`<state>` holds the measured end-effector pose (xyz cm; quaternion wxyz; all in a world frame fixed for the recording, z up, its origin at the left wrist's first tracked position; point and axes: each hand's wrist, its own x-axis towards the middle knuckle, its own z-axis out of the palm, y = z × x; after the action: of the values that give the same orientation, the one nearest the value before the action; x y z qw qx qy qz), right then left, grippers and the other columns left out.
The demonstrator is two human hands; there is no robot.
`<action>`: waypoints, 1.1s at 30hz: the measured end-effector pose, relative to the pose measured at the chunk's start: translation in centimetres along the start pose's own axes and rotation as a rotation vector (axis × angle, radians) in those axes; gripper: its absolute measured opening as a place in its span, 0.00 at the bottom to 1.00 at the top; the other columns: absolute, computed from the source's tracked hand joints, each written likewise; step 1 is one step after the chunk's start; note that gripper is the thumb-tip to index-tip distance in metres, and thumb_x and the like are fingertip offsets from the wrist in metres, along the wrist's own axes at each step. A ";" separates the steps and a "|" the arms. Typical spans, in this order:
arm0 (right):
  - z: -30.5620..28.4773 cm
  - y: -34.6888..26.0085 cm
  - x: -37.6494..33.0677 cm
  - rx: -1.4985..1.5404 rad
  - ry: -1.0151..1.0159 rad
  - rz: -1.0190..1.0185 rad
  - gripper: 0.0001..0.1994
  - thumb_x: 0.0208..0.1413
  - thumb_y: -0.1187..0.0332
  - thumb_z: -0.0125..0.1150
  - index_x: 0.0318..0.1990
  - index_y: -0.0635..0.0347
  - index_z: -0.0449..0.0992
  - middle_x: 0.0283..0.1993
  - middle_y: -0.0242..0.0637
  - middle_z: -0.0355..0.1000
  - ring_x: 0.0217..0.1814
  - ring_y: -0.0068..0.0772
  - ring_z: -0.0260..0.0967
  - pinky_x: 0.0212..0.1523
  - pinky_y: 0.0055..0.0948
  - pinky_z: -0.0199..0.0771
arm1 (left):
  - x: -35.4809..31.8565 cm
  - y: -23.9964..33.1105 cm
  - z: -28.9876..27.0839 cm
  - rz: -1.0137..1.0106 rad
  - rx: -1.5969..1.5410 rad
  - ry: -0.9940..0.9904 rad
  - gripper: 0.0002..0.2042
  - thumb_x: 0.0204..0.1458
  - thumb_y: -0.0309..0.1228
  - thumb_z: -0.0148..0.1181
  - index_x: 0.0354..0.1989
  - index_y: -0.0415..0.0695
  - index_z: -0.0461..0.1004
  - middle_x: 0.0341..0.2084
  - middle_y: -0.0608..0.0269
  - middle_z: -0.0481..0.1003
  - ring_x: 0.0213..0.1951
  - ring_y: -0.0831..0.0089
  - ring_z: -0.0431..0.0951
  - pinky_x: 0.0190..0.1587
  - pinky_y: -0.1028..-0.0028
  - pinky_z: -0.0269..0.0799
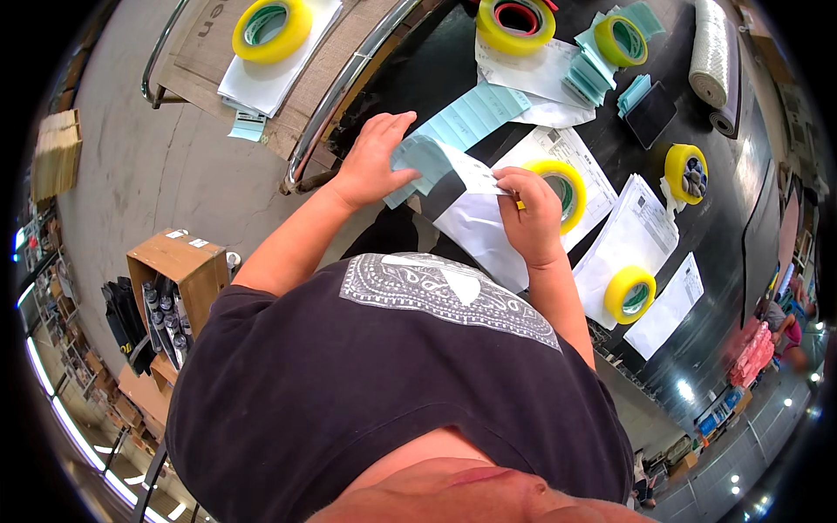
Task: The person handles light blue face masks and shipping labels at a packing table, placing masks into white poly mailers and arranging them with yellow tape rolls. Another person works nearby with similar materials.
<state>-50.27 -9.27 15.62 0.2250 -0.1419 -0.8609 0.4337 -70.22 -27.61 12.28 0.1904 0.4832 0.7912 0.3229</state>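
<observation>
The left hand is spread, thumb apart from the fingers, at the near-left edge of the label strip; whether it presses on the strip cannot be determined. The right hand pinches the white, printed end between thumb and fingers. The strip runs between the hands, its curved portion raised and the far blue length lying toward the desk. In handling, it is judged very light, thin and flexible, likely to bend at its cross lines and, being smooth-looking, liable to slide. Tearing or creasing appears the main risk; a flat pinch near an end, with the other hand supporting an edge, is considered suitable. Beneath and beside the right hand are white sheets and a yellow tape roll. Farther out lie folded blue labels and a dark phone.
</observation>
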 end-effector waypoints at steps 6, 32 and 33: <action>0.0 0.8 -0.4 0.355 0.167 0.208 0.10 0.48 0.84 0.62 0.35 0.61 0.71 0.34 0.36 0.75 0.34 0.27 0.73 0.33 0.22 0.73 | 1.1 0.7 -0.4 0.021 -0.153 -0.069 0.27 0.41 0.21 0.67 0.55 0.39 0.69 0.43 0.57 0.76 0.49 0.65 0.74 0.56 0.69 0.66; 3.3 2.9 12.0 -0.684 -0.736 -0.154 0.31 0.32 0.59 0.76 0.49 0.50 0.72 0.45 0.32 0.67 0.55 0.36 0.61 0.58 0.35 0.60 | -4.9 -1.9 -7.4 -0.388 -1.519 0.396 0.16 0.64 0.29 0.41 0.57 0.36 0.64 0.54 0.50 0.69 0.54 0.59 0.71 0.55 0.62 0.69; 3.4 2.8 12.1 -0.698 -0.753 -0.124 0.31 0.32 0.59 0.76 0.50 0.49 0.72 0.48 0.32 0.66 0.56 0.37 0.61 0.59 0.36 0.59 | -6.3 -2.2 -6.5 -0.438 -1.536 0.404 0.16 0.64 0.29 0.41 0.57 0.37 0.64 0.53 0.50 0.70 0.54 0.60 0.71 0.56 0.63 0.68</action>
<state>-62.22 -4.66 14.81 -0.1359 0.0089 -0.9825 0.1272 -72.70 -36.01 15.38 0.3806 -0.0142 0.4453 0.8103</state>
